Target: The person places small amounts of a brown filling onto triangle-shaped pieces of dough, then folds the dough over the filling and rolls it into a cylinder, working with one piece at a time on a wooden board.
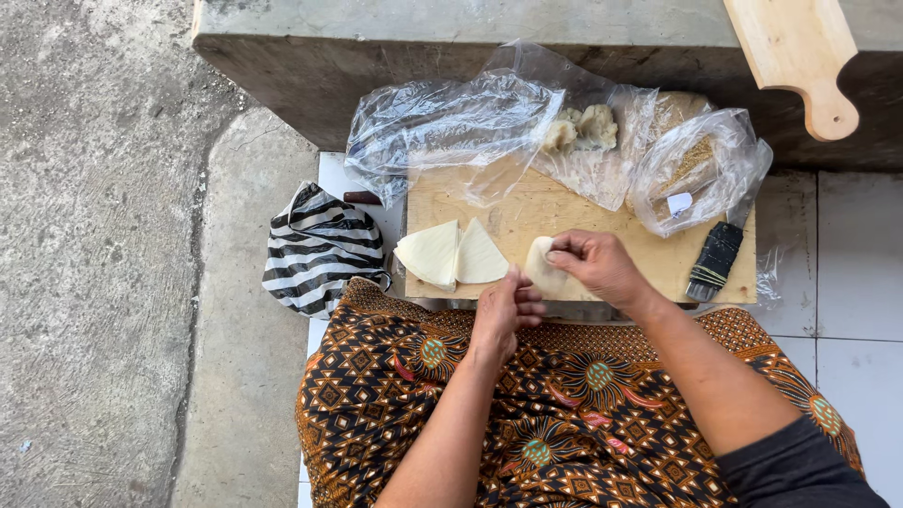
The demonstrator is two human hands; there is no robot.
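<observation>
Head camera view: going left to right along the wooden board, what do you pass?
Striped bag → folded dough sheets → left hand → dough piece → right hand → dark brush

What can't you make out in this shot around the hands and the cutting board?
Head view only:
- Pale dough piece: mostly covered by the right hand.
- Clear bag contents: blurred by crinkled plastic.
- Second wooden board: cut off by the top edge.
- Left hand fingertips: curled under.
</observation>
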